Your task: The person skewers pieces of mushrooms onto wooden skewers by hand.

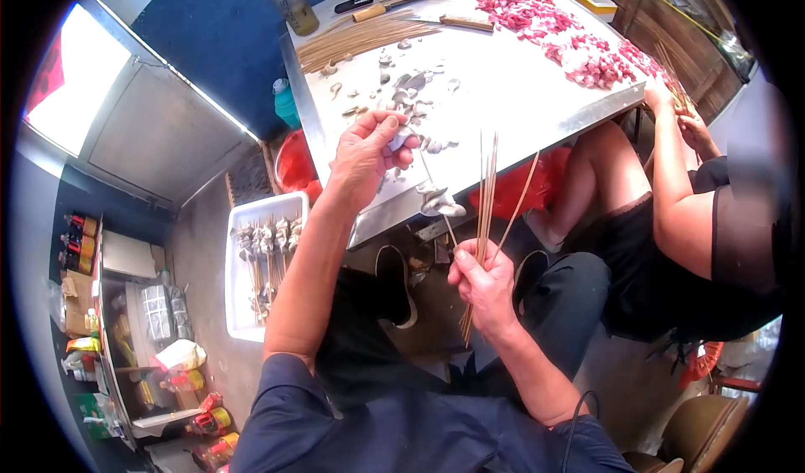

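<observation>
My left hand (375,150) is closed, pinching a grey oyster mushroom piece (397,140) at the upper tip of a thin skewer. Lower on that skewer sits a bunched mushroom piece (438,202). My right hand (486,284) is wrapped round a bundle of bamboo skewers (485,213) and also grips the lower end of the skewer with the mushroom. One skewer (520,198) fans out to the right of the bundle. Loose oyster mushroom pieces (408,87) lie scattered on the white table (470,112) just beyond my left hand.
A white tray (232,280) of loaded skewers stands low on the left. Loose skewers (360,41), a knife (465,23) and a heap of cut red meat (562,33) lie on the table. At right, a seated person's hands (662,100) hold skewers.
</observation>
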`<state>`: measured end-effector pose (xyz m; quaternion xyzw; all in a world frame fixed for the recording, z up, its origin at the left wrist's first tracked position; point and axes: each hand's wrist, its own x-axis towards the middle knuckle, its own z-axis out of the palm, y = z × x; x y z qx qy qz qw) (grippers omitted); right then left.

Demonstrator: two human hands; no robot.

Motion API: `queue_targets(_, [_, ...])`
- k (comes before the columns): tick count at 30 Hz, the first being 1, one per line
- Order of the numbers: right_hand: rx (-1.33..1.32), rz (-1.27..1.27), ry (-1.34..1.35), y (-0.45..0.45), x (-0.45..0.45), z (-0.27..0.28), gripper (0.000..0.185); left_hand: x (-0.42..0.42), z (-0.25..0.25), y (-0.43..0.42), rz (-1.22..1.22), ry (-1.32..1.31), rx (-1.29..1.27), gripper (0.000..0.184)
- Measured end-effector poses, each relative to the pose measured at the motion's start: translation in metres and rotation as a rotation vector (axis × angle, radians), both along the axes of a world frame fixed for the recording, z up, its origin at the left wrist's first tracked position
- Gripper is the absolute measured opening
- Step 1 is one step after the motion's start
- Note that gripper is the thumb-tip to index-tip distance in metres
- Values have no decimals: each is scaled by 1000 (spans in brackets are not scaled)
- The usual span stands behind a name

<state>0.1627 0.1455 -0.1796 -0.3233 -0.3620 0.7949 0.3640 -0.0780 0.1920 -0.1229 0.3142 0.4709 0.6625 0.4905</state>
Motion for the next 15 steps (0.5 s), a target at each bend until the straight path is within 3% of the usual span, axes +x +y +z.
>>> queue_targets(15, [22, -13, -15, 2, 1, 0, 4, 19, 3, -4, -117, -6, 21, 22])
